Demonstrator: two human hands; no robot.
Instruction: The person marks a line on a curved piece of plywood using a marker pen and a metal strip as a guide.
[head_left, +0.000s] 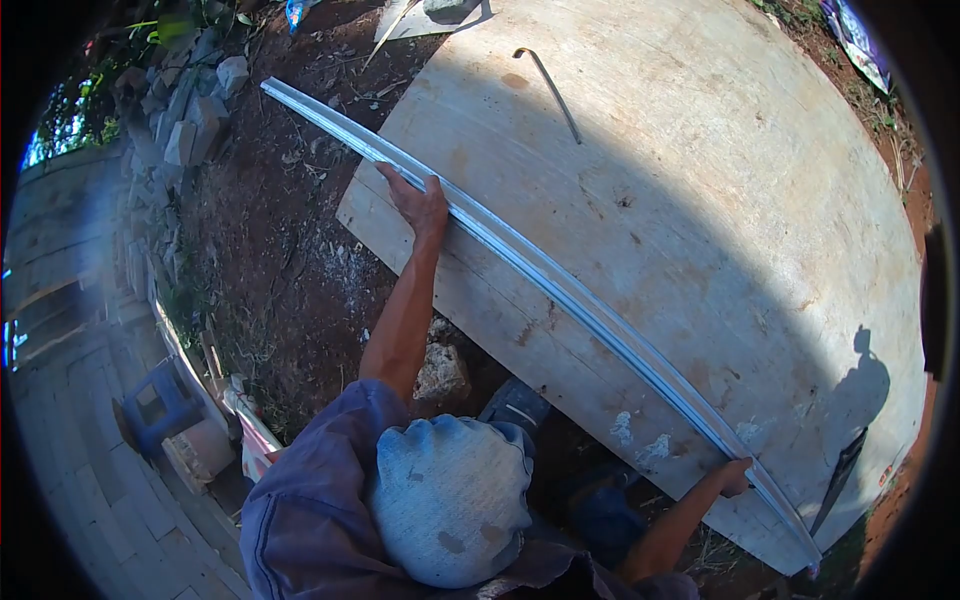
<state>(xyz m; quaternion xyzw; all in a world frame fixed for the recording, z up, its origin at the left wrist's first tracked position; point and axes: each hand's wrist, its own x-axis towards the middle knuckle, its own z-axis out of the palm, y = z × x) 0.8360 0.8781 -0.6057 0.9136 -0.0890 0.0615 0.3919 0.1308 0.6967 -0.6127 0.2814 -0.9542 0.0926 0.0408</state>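
Note:
A long, silvery-white metal channel (590,310) with lengthwise ridges runs diagonally over a big wooden board (680,180). My left hand (418,205) is closed on it near the board's left corner, thumb and fingers on the channel. Further down its length, my right hand (735,477) grips it near the lower right end. The upper left end of the channel sticks out past the board over bare soil. Its other end reaches the board's lower right corner.
On the board lie a thin rod with a hooked end (548,92) and a dark, narrow blade-like tool (840,480). Beneath the near edge sits a rough stone (440,372). Stone blocks (190,130), a blue plastic stool-like item (160,405) and a bucket (200,452) stand at left.

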